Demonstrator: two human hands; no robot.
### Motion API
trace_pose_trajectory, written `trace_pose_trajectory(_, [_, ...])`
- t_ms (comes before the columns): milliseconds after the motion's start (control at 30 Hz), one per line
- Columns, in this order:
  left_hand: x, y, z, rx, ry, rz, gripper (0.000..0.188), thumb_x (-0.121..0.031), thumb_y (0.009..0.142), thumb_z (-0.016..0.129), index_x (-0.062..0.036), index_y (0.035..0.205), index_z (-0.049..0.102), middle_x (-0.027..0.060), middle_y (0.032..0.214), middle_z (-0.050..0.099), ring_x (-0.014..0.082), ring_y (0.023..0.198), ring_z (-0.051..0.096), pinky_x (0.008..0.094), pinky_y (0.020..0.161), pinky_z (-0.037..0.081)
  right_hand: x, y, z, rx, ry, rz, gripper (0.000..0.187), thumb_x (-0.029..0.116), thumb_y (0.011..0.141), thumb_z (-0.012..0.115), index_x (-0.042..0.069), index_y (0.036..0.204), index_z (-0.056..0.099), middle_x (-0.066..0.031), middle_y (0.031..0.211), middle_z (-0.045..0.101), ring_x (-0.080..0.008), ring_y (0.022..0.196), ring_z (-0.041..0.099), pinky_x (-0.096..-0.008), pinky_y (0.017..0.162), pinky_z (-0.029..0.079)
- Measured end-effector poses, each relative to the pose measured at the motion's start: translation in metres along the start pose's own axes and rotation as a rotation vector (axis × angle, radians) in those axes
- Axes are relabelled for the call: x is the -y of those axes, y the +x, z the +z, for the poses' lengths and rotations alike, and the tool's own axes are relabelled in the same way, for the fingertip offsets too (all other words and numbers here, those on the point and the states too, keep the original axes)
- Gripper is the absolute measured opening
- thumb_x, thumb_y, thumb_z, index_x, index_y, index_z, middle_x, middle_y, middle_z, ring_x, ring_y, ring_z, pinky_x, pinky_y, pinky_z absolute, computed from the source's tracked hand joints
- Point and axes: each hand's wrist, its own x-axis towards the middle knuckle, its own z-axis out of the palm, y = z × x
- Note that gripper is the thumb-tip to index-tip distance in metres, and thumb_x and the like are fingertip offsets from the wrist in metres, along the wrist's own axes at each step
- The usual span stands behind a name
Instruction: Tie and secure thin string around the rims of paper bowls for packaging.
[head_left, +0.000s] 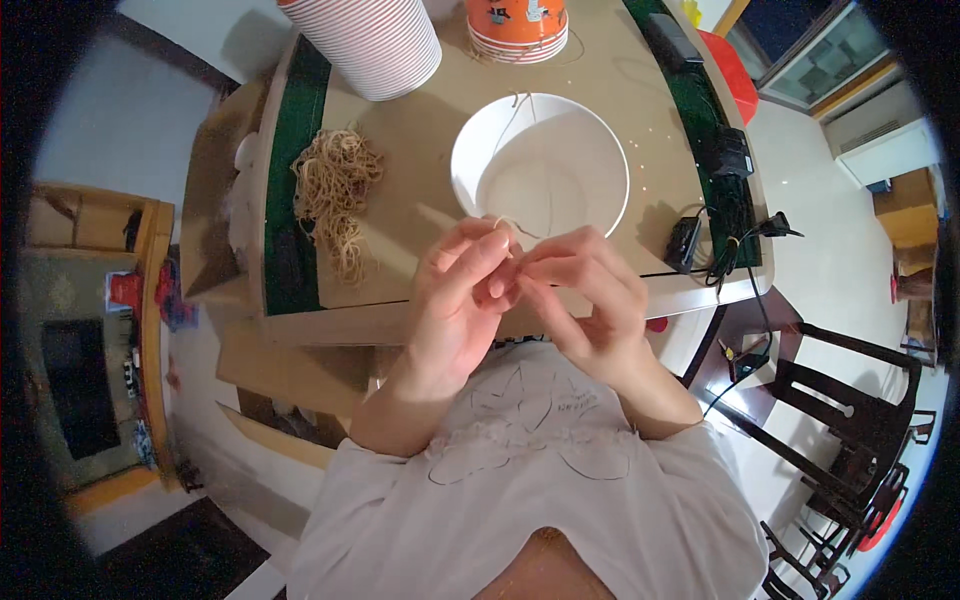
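Note:
Just over the table's front edge, my left hand [455, 300] and my right hand [598, 300] meet, fingertips close together. Both are closed in a pinch on a thin beige string [512, 222], of which a short loop shows above the left fingers. Right beyond them a white paper tub [610, 180] stands open on the table; a strand hangs over its far rim and runs down inside. To the left lies a tangled pile of beige string [338, 185]. What sits between my fingertips is partly hidden.
A tall stack of striped paper tubs [375, 45] leans at the back left. An orange patterned tub stack [517, 28] stands at the back, string beside it. Black power adapters [684, 243] and cables line the table's right edge. A dark wooden chair [830, 400] is at the right.

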Motion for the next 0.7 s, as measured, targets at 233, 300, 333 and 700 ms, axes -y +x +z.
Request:
trace_pose_trajectory(233, [-0.005,-0.026,-0.009,0.225,0.715,0.012,0.007,-0.001,0.082,0.065,-0.002,0.089,0.063,0.0004,0.082,0.057,0.0039,0.063,0.045,0.018,0.053,0.033,0.013,-0.011,-0.023,0.218,0.226,0.197,0.031,-0.015,0.076,0.053,-0.001,0.104,0.06,-0.0169,0.105,0.062,-0.0247,0.099,0.06,-0.0313,0.075,0.05])
trace_pose_trajectory(300, [-0.015,-0.033,-0.011,0.29,0.937,0.056,0.008,0.003,0.079,0.066,-0.0019,0.084,0.063,0.0005,0.082,0.056,0.0025,0.063,0.044,0.0182,0.052,0.032,0.018,-0.019,-0.024,0.272,0.166,0.201,0.027,-0.011,0.076,0.061,0.0,0.1,0.062,-0.0122,0.105,0.064,-0.0275,0.095,0.062,-0.0334,0.076,0.051])
trace_pose_trajectory(333, [-0.018,-0.04,-0.01,0.298,0.976,0.043,0.007,0.003,0.079,0.067,-0.0022,0.083,0.064,0.0007,0.083,0.056,0.0021,0.063,0.043,0.0183,0.051,0.031,0.019,-0.023,-0.022,0.288,0.096,0.203,0.025,-0.009,0.075,0.064,0.0,0.099,0.062,-0.0106,0.103,0.065,-0.028,0.091,0.064,-0.0337,0.075,0.052])
trace_pose_trajectory(700, [-0.022,-0.02,0.007,0.787,1.471,0.425,0.059,0.005,0.072,0.065,-0.0033,0.127,0.047,0.0088,0.108,0.06,0.0186,0.101,0.059,0.0369,0.093,0.044,0.024,-0.046,-0.023,0.185,0.323,0.091,0.012,0.0,0.079,0.068,0.0,0.09,0.064,-0.0107,0.081,0.063,-0.0254,0.074,0.063,-0.0316,0.063,0.051])
